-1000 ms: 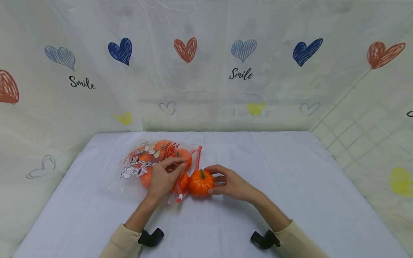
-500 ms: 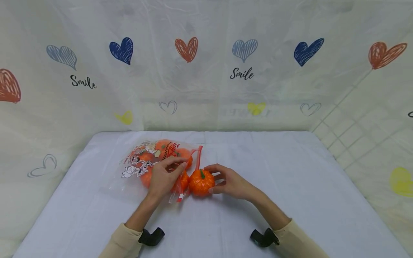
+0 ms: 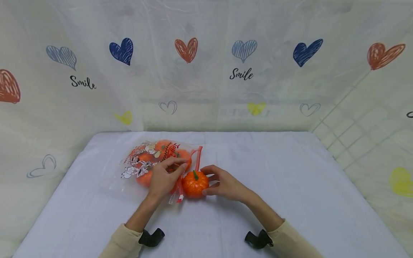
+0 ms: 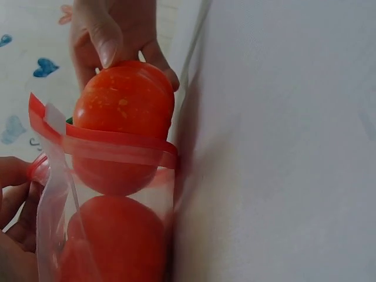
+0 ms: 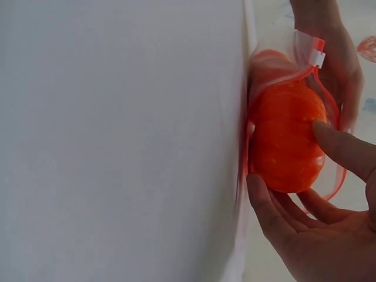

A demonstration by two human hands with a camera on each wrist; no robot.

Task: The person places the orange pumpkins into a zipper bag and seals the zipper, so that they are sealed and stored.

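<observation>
A clear zip bag [image 3: 130, 181] with a red-edged mouth and cartoon prints lies on the left of the table, several orange pumpkins inside. My left hand [image 3: 164, 177] pinches the upper edge of its mouth between thumb and fingers. My right hand [image 3: 226, 184] holds a small orange toy pumpkin [image 3: 195, 185] with a green stem, thumb and fingers round its right side. In the left wrist view this pumpkin [image 4: 126, 97] is partly inside the mouth, behind the red zip strip [image 4: 123, 147]. A white slider [image 5: 316, 57] sits at one end of the strip.
A white cloth [image 3: 274, 186] covers the table. Behind it hangs a pale sheet [image 3: 206, 86] printed with hearts and "Smile". Black wrist mounts [image 3: 151, 237] sit by both beige sleeves [image 3: 124, 242].
My right hand has moved left, pushing the pumpkin further into the bag's mouth. A pumpkin inside has shifted left. My left hand has stayed in place on the bag's edge.
</observation>
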